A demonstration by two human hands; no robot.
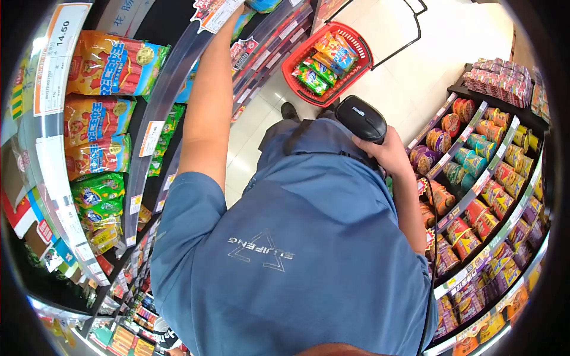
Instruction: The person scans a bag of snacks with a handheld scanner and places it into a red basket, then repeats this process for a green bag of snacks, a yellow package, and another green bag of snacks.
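Note:
My right hand (389, 148) is closed around the lower end of a rounded black handheld scanner (360, 118), held in front of my waist at the right. My left arm stretches forward along the shelf on the left. Its wrist passes a shelf price tag (217, 13) at the top edge, and the left hand itself does not show. Near that wrist, part of a colourful snack packet (263, 5) is visible. Beyond my feet stands a red shopping basket (289, 64) with orange-and-blue snack bags (336, 53) and green bags (313, 76) in it.
Shelves at the left hold red sausage-snack bags (110, 64) and green packets (98, 196) behind price strips. On the right, a tiered shelf carries rows of cup noodles (469, 160). Pale floor tiles (445, 50) lie between them. A black cable (435, 237) hangs along my right side.

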